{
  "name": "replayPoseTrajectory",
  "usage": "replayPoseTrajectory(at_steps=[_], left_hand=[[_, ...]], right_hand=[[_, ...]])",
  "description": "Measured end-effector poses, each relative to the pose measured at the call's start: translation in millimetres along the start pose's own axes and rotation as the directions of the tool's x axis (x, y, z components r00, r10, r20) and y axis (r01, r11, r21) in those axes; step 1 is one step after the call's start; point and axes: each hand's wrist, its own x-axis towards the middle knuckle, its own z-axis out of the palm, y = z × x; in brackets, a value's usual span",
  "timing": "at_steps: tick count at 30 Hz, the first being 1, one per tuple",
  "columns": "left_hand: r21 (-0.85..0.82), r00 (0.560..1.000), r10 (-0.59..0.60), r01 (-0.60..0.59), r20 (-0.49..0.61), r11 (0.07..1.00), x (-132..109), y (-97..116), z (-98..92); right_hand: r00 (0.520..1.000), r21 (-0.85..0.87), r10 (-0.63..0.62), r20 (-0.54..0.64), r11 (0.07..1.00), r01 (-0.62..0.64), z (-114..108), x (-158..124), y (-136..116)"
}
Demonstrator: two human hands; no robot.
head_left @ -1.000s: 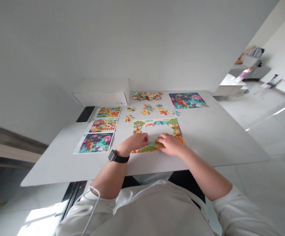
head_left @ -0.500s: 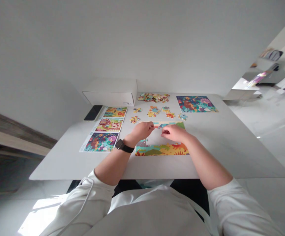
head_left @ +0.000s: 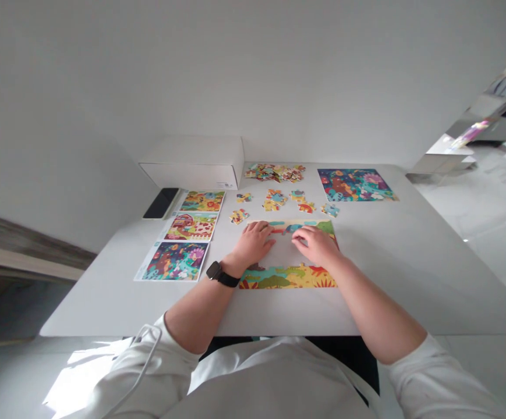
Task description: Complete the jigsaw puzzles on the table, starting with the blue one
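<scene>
A partly assembled jigsaw puzzle [head_left: 287,279] lies on the table in front of me, with a gap in its middle where the pale tabletop shows. My left hand [head_left: 256,241] rests flat on the puzzle's left side, fingers stretched out and covering the pieces below. Over the right part of the gap, my right hand [head_left: 316,243] is curled with thumb and fingertips together close to the upper strip. Whatever those fingertips hold, if anything, is hidden. Beyond the puzzle lie several loose jigsaw pieces [head_left: 274,199], among them an orange-red one [head_left: 306,207] and a light blue one [head_left: 330,210].
A heap of jigsaw pieces [head_left: 274,173] sits by the wall beside a white box [head_left: 191,174]. Three picture sheets [head_left: 190,226] and a phone [head_left: 162,203] lie at the left. A dark, colourful finished puzzle [head_left: 355,185] is at the back right.
My left hand has gone from a pinch to lying flat on the puzzle's left side. My right hand has shifted slightly right and stays curled. The camera view has moved a little.
</scene>
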Motion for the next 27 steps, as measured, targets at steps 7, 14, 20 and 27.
replayPoseTrajectory(at_steps=[7, 14, 20, 27], left_hand=[[-0.001, 1.0, 0.005, -0.005, 0.005, 1.0, -1, -3, 1.7], [-0.011, 1.0, 0.024, -0.024, 0.004, 1.0, 1, -6, 4.7], [-0.034, 0.996, -0.018, 0.015, -0.092, 0.999, 1, -6, 6.6], [-0.146, 0.973, 0.004, -0.039, -0.23, 0.988, 2, 5, -4.5]], right_hand=[[0.967, -0.234, 0.244, -0.076, 0.938, -0.255, 3, -5, 21], [0.977, -0.28, 0.212, -0.01, 0.938, -0.207, 8, -3, 29], [0.96, -0.265, 0.277, 0.039, 0.929, -0.257, -3, -1, 26], [0.965, -0.128, 0.249, -0.084, 0.958, -0.258, 3, 2, 36]])
